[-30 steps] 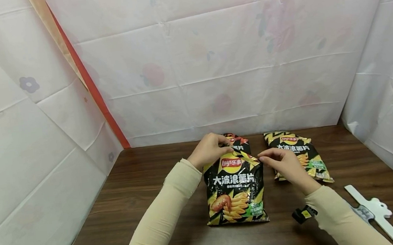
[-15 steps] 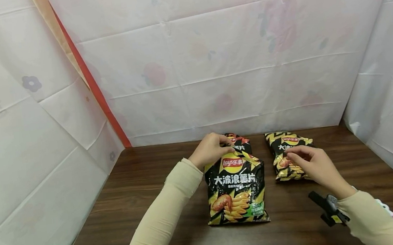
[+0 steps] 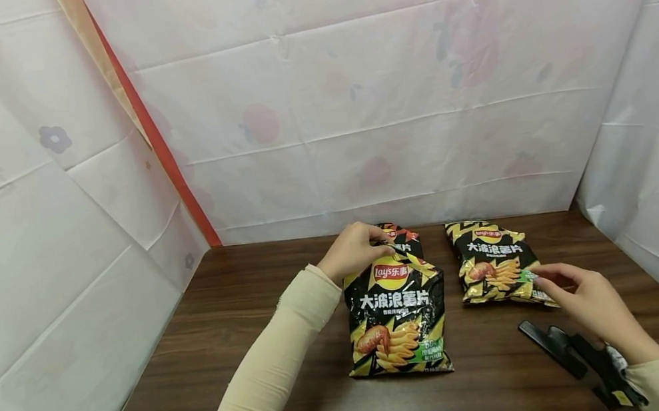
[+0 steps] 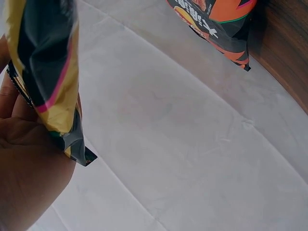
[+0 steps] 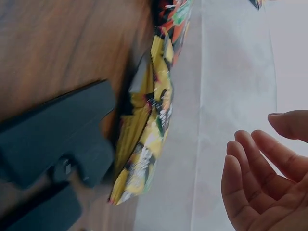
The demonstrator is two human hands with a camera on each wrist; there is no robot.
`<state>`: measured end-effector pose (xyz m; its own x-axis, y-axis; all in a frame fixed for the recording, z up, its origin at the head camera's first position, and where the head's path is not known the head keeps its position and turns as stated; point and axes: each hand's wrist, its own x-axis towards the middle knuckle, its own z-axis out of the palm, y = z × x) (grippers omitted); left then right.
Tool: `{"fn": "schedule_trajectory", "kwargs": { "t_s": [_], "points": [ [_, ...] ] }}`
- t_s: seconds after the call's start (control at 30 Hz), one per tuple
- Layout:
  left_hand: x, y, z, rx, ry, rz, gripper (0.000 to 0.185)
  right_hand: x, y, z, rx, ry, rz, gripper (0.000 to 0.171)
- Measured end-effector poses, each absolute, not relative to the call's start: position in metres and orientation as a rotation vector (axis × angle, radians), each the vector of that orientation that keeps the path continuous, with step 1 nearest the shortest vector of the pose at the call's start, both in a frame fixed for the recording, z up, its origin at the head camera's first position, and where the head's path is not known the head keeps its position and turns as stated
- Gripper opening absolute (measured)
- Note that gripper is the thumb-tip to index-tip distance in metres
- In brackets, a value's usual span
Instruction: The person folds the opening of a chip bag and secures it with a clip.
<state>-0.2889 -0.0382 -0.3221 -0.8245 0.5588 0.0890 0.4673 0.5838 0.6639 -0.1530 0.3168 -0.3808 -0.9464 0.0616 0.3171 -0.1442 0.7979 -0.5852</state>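
Observation:
My left hand (image 3: pixel 355 251) pinches the top edge of a black and yellow Lay's chip bag (image 3: pixel 398 315), which stands upright on the table with its front facing me. From the side, the left wrist view shows this chip bag (image 4: pixel 45 57) in front of the left fingers. My right hand (image 3: pixel 593 302) holds nothing; its fingers are relaxed and slightly bent in the right wrist view. In the head view its fingertips overlap the lower right corner of a second black and yellow chip bag (image 3: pixel 492 262) lying farther back.
A red and black chip bag (image 3: pixel 404 236) is partly hidden behind the held one. Black wrist-camera mount parts (image 3: pixel 599 364) hang below the right wrist. A white printed sheet (image 3: pixel 379 106) walls off the back of the wooden table (image 3: pixel 244 308).
My right hand has let go of the held bag's upper right corner and moved right and toward me. The left hand keeps its pinch. The white bear-shaped item at right is now hidden.

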Motion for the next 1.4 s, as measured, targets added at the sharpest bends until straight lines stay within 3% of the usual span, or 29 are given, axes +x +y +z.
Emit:
{"fn": "schedule_trajectory", "kwargs": {
  "t_s": [0.6, 1.13, 1.4],
  "points": [
    [-0.288, -0.038, -0.321, 0.869, 2.672, 1.078, 0.012, -0.136, 0.352, -0.418, -0.115, -2.945, 0.798, 0.045],
    [-0.289, -0.038, -0.322, 0.872, 2.668, 1.075, 0.011, -0.139, 0.359, -0.430, -0.084, -3.101, 0.863, 0.040],
    [-0.289, -0.037, -0.322, 0.908, 2.676, 1.068, 0.011, -0.141, 0.358, -0.431, -0.039, -3.113, 0.811, 0.026]
  ]
}}
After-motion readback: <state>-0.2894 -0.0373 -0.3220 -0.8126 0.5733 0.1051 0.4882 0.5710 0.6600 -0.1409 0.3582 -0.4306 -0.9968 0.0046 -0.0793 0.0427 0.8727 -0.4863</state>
